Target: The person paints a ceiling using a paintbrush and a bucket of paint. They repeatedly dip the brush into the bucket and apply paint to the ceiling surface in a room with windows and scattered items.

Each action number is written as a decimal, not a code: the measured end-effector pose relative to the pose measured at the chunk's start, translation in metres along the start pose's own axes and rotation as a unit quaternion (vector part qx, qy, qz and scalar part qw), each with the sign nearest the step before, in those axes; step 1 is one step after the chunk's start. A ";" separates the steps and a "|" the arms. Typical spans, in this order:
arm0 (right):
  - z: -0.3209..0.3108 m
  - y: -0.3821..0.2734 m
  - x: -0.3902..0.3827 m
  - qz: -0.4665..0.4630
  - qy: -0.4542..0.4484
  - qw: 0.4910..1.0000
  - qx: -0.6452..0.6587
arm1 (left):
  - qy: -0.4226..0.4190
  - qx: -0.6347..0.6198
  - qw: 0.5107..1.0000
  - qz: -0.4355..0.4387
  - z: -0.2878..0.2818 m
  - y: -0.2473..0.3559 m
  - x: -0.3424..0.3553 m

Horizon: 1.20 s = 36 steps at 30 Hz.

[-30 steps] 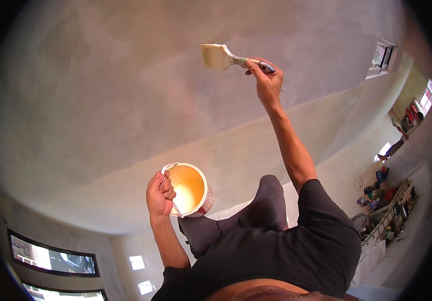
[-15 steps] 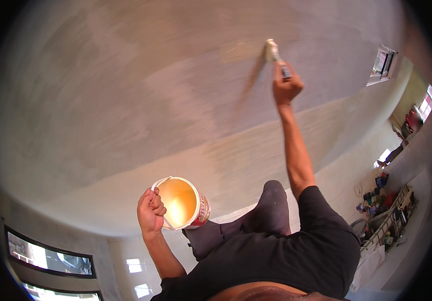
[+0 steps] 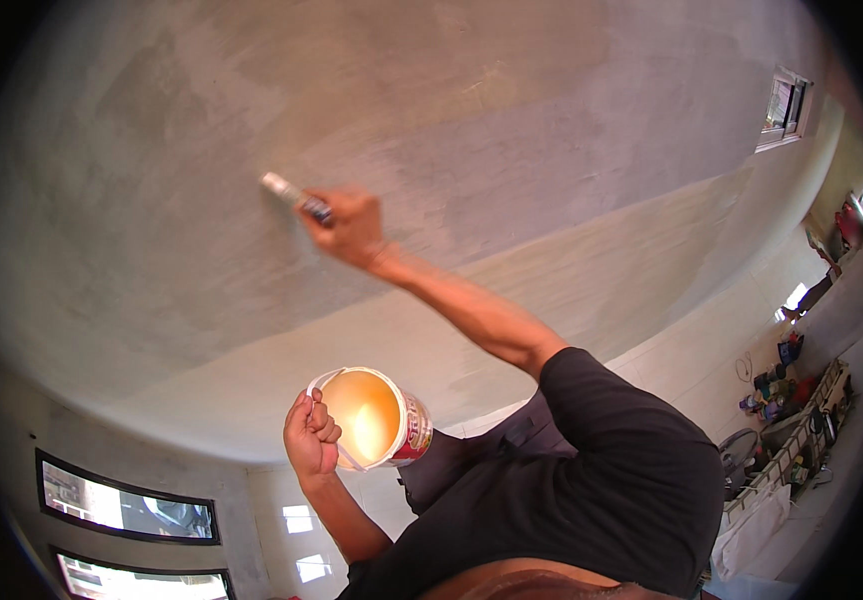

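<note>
My right hand [image 3: 349,225] grips a paintbrush [image 3: 280,185] by its handle, with the bristle end against the mottled grey plastered wall [image 3: 511,140] at upper left of centre; brush and hand are slightly blurred. Lower down, my left hand [image 3: 311,434] is closed on the handle of a white bucket [image 3: 412,430] with a red label, holding pale cream liquid that glows in the light. The bucket hangs in front of my dark-clothed legs.
A small window [image 3: 781,108] is set in the wall at upper right. Assorted containers [image 3: 761,400] lie by a metal ladder [image 3: 796,430] on the pale floor at right. Two dark-framed windows [image 3: 126,505] are at lower left. Small figures or objects at far right are unclear.
My right arm and the brush have swept from upper right of centre down and leftward across the wall. My left hand and bucket have shifted slightly, still held low.
</note>
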State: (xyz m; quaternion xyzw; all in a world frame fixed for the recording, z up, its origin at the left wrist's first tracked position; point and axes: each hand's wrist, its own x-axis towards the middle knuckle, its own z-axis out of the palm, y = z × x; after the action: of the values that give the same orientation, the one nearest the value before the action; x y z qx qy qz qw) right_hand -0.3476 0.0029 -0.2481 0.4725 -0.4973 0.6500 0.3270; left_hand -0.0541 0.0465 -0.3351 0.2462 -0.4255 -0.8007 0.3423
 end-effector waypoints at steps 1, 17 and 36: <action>-0.021 0.020 0.010 0.001 0.033 0.999 -0.013 | -0.002 -0.002 1.000 -0.001 -0.001 -0.001 0.001; -0.390 0.206 0.088 0.091 0.365 0.819 -0.433 | -0.011 -0.005 1.000 -0.012 -0.001 0.001 -0.002; -0.220 0.126 0.047 0.101 0.181 0.977 -0.042 | -0.004 0.002 1.000 -0.004 -0.006 0.001 -0.005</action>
State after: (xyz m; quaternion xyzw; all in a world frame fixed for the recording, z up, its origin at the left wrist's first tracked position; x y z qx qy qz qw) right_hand -0.5399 0.1740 -0.2596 0.2796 -0.5019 0.7331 0.3639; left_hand -0.0469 0.0467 -0.3365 0.2450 -0.4275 -0.8024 0.3368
